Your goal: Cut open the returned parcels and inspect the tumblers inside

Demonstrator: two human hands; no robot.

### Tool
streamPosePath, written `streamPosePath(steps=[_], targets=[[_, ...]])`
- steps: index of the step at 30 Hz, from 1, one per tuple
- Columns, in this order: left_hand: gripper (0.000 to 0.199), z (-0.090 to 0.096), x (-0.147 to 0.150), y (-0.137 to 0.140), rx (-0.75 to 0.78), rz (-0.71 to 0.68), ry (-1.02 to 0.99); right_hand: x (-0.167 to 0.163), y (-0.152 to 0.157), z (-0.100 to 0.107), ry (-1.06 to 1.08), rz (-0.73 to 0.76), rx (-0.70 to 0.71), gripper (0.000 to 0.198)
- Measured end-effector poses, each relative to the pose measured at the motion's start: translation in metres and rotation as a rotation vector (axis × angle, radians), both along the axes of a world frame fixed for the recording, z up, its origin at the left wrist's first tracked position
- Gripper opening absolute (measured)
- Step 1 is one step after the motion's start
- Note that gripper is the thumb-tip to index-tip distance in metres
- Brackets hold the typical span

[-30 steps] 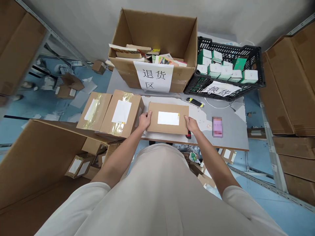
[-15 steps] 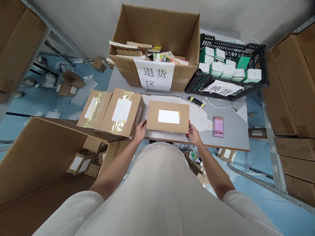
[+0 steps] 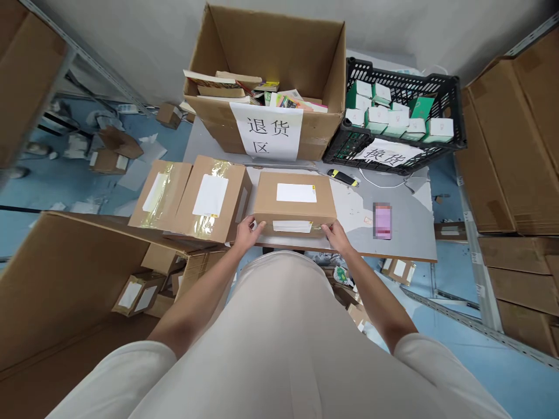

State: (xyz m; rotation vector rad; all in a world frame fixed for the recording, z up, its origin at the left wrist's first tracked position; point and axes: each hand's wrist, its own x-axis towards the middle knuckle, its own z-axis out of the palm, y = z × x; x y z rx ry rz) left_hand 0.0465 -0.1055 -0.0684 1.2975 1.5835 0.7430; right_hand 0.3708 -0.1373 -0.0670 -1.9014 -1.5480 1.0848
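Observation:
A brown cardboard box (image 3: 266, 195) with a white label on its top and another on its near side is on the table in front of me. My left hand (image 3: 249, 234) grips its near left corner, thumb on the near face. Its near right corner is in my right hand (image 3: 335, 235), the thumb likewise on the near face. The fingers behind the corners are partly hidden. Left of it stand two taped, labelled boxes, the closer one a taller carton (image 3: 218, 224). A black and yellow box cutter (image 3: 343, 177) lies behind the box, to the right.
At the table's back stand a large open carton (image 3: 209, 125) of books and a black crate (image 3: 458, 125) of green-and-white boxes. A pink blurred item (image 3: 383, 221) lies on the table (image 3: 406, 241). A deep open carton (image 3: 65, 279) holding parcels is at my lower left. Shelves flank both sides.
The box has tilted so its near face with a second label now shows. Both my hands have shifted from its sides onto the near corners, and the view has moved slightly.

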Motion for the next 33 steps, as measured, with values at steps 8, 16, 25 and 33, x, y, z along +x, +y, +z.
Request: streamPosePath(steps=[8, 16, 25, 33], targets=[[0.047, 0.040, 0.017, 0.036, 0.111, 0.014, 0.400, -0.005, 0.038, 0.044, -0.356, -0.006, -0.078, 0.060], [0.051, 0.032, 0.017, 0.052, 0.075, 0.003, 0.468, -0.001, 0.067, 0.034, -0.352, 0.009, -0.109, 0.062], [0.059, 0.034, 0.018, 0.055, 0.023, 0.010, 0.408, 0.027, 0.037, -0.006, -0.392, -0.095, -0.278, 0.045], [0.066, 0.041, 0.029, 0.007, 0.491, -0.186, 0.576, 0.016, 0.022, -0.029, -0.443, -0.107, -0.416, 0.065]])
